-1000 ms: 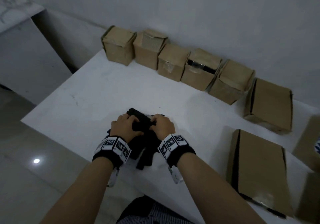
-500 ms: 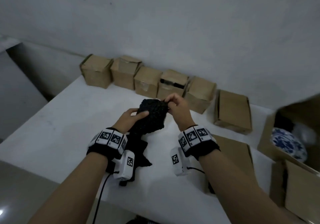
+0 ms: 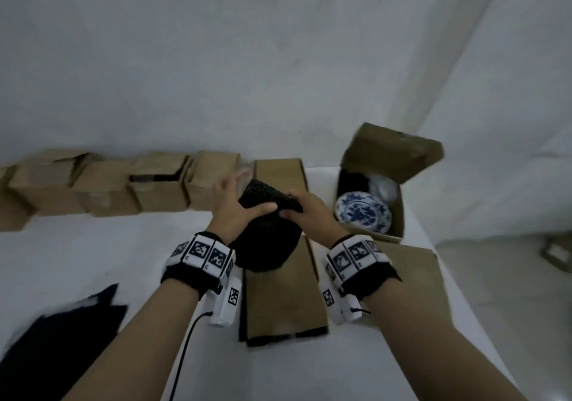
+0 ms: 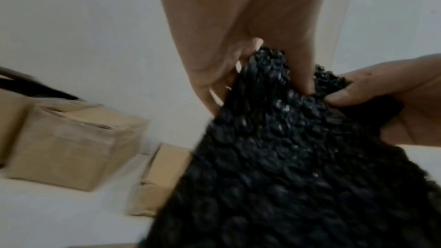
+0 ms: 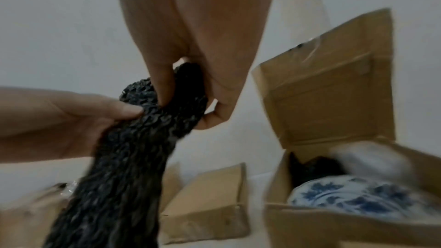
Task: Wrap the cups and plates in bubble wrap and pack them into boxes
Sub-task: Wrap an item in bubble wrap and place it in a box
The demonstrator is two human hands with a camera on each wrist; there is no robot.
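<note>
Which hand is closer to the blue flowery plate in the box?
Right. The right hand holds the black bubble wrap just beside the blue and white plate in its open box; the left hand grips the wrap's far side.

We see black bubble wrap [image 3: 266,239], glossy and knobbly; a white plate [image 3: 362,211] patterned in blue flowers at far right; plain brown cardboard boxes [image 3: 102,183]; a white table [image 3: 77,252]; black-and-white checkered wristbands [image 3: 201,252].

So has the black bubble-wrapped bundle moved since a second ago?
Yes. The black bubble-wrapped bundle went up off the white table and rightward, now over the flat cardboard box.
</note>
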